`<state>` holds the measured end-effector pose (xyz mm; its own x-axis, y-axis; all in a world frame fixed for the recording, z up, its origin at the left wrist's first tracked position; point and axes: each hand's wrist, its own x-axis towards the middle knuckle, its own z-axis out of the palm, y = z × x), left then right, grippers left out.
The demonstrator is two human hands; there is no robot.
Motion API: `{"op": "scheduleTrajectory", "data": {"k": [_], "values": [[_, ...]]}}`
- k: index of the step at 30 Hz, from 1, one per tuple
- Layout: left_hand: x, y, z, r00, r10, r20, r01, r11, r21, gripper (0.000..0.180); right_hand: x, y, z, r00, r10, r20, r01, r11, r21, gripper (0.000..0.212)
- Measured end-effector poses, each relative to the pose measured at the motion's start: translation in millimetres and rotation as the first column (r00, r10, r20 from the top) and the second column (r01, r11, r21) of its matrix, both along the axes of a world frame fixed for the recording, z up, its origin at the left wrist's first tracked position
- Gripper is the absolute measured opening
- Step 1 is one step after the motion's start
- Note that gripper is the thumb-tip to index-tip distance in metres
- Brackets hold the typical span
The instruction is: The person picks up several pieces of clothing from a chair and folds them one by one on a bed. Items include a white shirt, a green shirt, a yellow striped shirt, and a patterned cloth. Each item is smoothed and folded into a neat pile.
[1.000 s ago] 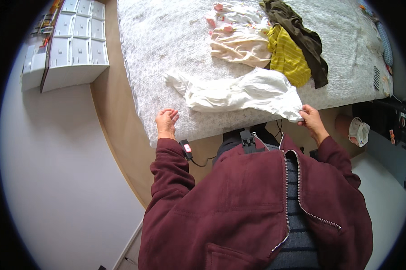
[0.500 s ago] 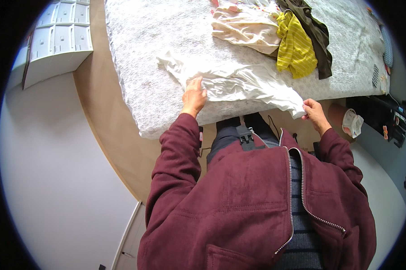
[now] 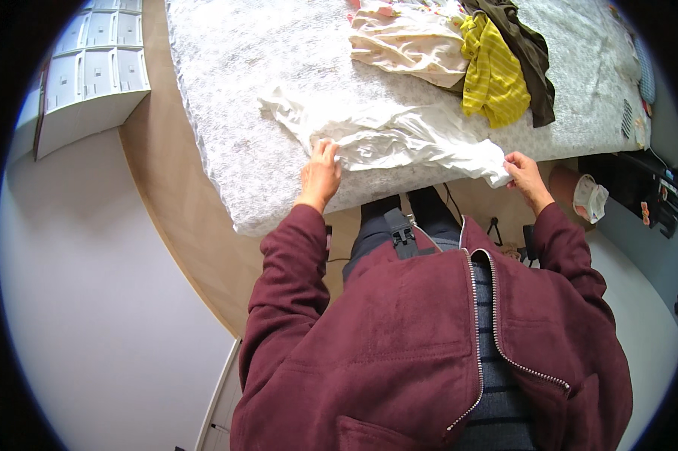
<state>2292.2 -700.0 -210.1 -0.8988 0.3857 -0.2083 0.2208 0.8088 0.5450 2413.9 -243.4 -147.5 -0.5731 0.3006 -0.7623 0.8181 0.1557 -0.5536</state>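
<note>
A crumpled white garment (image 3: 399, 139) lies stretched along the near edge of the bed; its exact kind cannot be made out. My left hand (image 3: 321, 174) pinches its near edge, left of the middle, with the fingers closed and pointing away from me. At the garment's right end, which hangs a little past the mattress edge, my right hand (image 3: 526, 180) holds the cloth between thumb and fingers. The garment's far left tip rests loose on the bed cover.
The bed (image 3: 226, 143) has a white and grey patterned cover. Farther back lie a pale printed garment (image 3: 410, 41), a yellow striped one (image 3: 495, 75) and a dark brown one (image 3: 530, 56). A bin (image 3: 588, 199) with a white liner stands at right. White drawers (image 3: 102, 71) stand far left.
My left hand's fingers have drawn in on the near edge of the white garment, slightly nearer to me. My right hand keeps its hold on the right end, and the view has shifted slightly.
</note>
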Motion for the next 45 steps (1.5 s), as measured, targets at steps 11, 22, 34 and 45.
{"op": "scheduleTrajectory", "data": {"k": [11,22,34,45], "values": [[22.2,-18.8,4.3,0.984,-0.154,0.093,0.154,0.988,0.015,0.016,14.0,39.6,3.6,0.99,0.142,0.016,-0.143,0.985,0.093,0.009],[77.3,-67.0,37.3,0.965,-0.132,0.226,0.168,0.974,-0.149,0.027,9.0,20.0,-20.1,0.968,0.231,-0.098,-0.198,0.943,0.267,0.012],[76.4,-70.9,43.7,0.926,0.155,0.344,-0.184,0.982,0.053,0.011,-34.6,25.1,-56.7,0.874,0.483,0.054,-0.385,0.622,0.681,0.018],[63.2,-46.2,85.4,0.996,0.084,-0.015,-0.072,0.918,0.391,0.009,-83.7,-118.9,-12.8,0.724,0.571,-0.388,-0.552,0.816,0.173,0.025]]}}
